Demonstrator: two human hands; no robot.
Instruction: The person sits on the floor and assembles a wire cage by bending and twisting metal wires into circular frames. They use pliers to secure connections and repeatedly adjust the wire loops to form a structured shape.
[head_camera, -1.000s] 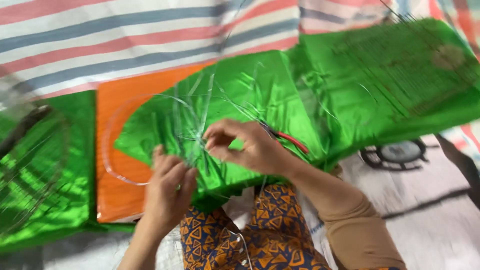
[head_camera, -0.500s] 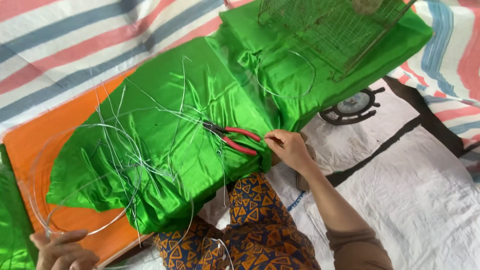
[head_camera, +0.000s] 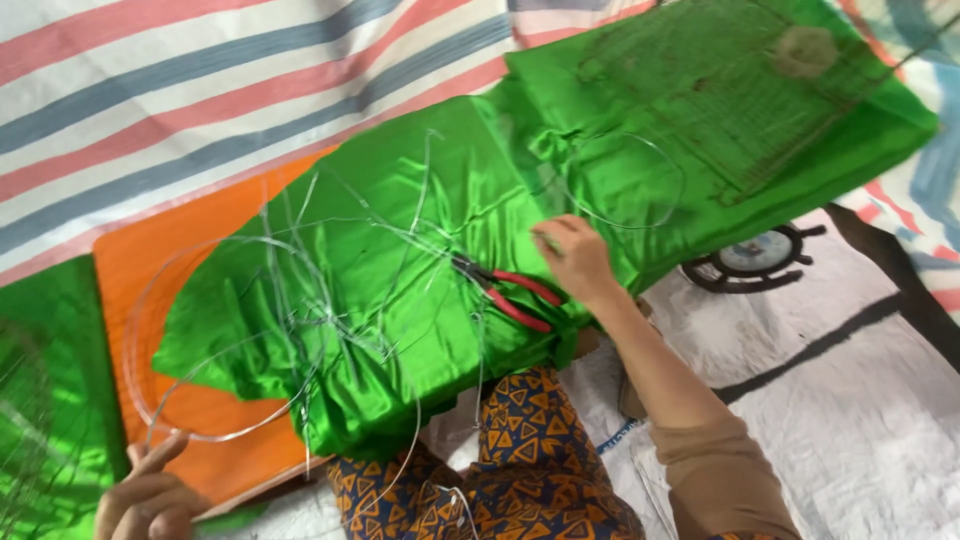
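Observation:
A shiny green satin cloth (head_camera: 400, 300) lies draped over my lap, with thin loose wires (head_camera: 400, 240) tangled across it. Red-handled pliers (head_camera: 515, 292) rest on the cloth. My right hand (head_camera: 578, 258) lies just right of the pliers' handles, fingers curled with the tips pinched together on the cloth; what they pinch is unclear. My left hand (head_camera: 150, 495) is at the bottom left, fingers at the lower edge of a large wire ring (head_camera: 135, 340) that lies over an orange cloth (head_camera: 160, 270).
A second green cloth (head_camera: 740, 110) with a wire grid frame and a small wire ring (head_camera: 622, 180) lies at the upper right. More green cloth (head_camera: 50, 400) is at the left edge. A striped sheet (head_camera: 200, 90) and a white printed sack (head_camera: 850, 360) cover the floor.
My right hand has left the pliers' handles and moved up and right onto the cloth. My left hand has come up to the wire ring's lower edge.

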